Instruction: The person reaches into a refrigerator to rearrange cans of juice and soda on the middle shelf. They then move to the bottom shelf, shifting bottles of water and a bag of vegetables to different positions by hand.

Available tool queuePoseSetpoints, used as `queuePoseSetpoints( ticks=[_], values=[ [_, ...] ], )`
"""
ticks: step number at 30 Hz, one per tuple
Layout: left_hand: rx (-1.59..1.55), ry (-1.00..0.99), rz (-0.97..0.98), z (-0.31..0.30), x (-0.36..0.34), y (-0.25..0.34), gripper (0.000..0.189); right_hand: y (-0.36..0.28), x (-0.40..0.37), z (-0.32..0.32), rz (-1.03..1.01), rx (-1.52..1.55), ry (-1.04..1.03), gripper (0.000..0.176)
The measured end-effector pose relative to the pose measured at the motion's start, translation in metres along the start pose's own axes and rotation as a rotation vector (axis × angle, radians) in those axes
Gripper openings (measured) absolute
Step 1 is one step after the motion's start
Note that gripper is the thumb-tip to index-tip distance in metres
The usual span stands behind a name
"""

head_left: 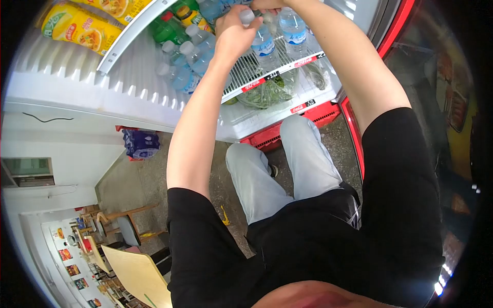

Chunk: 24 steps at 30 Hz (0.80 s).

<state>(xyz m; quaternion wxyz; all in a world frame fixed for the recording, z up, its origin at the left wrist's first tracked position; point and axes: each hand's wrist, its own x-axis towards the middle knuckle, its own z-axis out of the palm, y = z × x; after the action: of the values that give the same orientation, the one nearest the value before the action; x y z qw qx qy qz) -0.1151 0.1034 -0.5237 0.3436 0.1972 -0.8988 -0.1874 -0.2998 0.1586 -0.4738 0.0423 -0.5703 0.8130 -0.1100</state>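
Observation:
Inside an open drinks fridge, my left hand [235, 32] reaches over a wire shelf. Its thumb and fingers are closed around the white-capped top of a clear water bottle [264, 47] with a blue and white label. My right hand [269, 4] is at the top edge of the view, beyond that bottle, and its fingers are mostly cut off. Beside it another water bottle [293, 32] stands on the shelf. Several more water bottles [197, 54] lie to the left of my left wrist, with green soda bottles [171, 28] behind them.
Yellow drink bottles [82, 30] stand beyond a white shelf divider [123, 43]. Below the wire shelf are bagged green vegetables [267, 93]. The fridge's red-edged door [354, 133] is open on the right. A purple-wrapped pack [141, 143] sits on the floor at left, near chairs and a table [134, 272].

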Motion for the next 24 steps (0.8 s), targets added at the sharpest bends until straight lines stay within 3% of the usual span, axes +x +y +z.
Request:
queuePoseSetpoints(
  ticks=[2,7,11,17,20,23,24],
  values=[
    [0.065,-0.007,0.032,0.001,0.002,0.008,0.05,-0.001,0.0,-0.002,-0.023,-0.022,-0.053,0.037],
    [-0.147,-0.041,-0.005,-0.004,0.0,0.028,0.04,0.007,0.007,0.004,-0.02,-0.044,0.04,0.042],
    [-0.108,0.038,0.037,0.005,-0.003,0.021,0.048,0.007,0.01,0.01,-0.021,-0.033,0.149,0.046],
    [-0.193,-0.02,-0.023,0.005,-0.004,0.018,0.051,-0.001,-0.003,-0.002,0.006,0.007,0.024,0.047],
    [-0.172,0.025,0.064,0.01,-0.006,0.011,0.048,-0.004,-0.009,-0.008,-0.012,0.067,-0.011,0.046],
    [-0.135,0.07,0.135,0.025,-0.005,-0.007,0.057,0.005,0.008,0.01,-0.019,-0.049,0.135,0.045],
    [-0.142,-0.019,0.069,0.022,-0.005,-0.006,0.062,0.004,0.006,0.006,-0.028,-0.018,0.086,0.045]
  ],
)
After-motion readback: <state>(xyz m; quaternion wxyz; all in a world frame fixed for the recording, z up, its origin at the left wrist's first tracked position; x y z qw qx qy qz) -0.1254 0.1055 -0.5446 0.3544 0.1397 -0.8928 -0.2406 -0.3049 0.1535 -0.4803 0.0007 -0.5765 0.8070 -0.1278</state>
